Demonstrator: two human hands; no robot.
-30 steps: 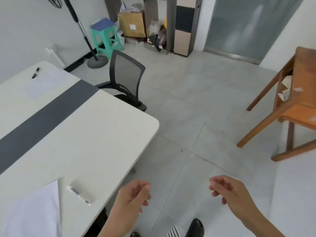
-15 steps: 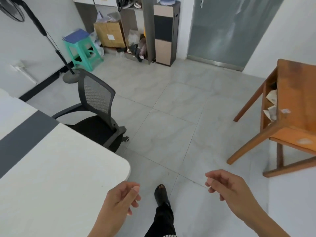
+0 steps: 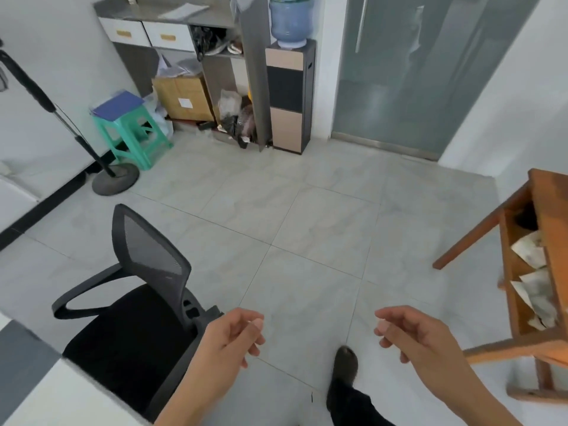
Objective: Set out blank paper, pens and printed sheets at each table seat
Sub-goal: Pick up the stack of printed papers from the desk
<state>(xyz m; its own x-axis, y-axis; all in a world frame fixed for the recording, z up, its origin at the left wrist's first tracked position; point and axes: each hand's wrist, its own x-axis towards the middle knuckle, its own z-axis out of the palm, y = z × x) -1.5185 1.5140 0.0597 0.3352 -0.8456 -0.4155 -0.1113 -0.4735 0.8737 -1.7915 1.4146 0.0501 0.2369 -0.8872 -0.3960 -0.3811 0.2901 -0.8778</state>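
My left hand hangs in front of me at the bottom centre, fingers loosely curled, holding nothing. My right hand is level with it to the right, also loosely curled and holding nothing. Only a corner of the white table with its grey stripe shows at the bottom left. No paper or pen is in view on it. A black mesh office chair stands at that corner, just left of my left hand.
A wooden shelf table with crumpled papers stands at the right edge. Ahead lie grey floor tiles, a green stool, a fan stand base, a cardboard box, a water dispenser and a frosted glass door. My shoe steps forward.
The view has swung right and forward, away from the table; the sheet and pens have left the frame. The chair is now close on my left. Both hands stay loosely curled, holding nothing.
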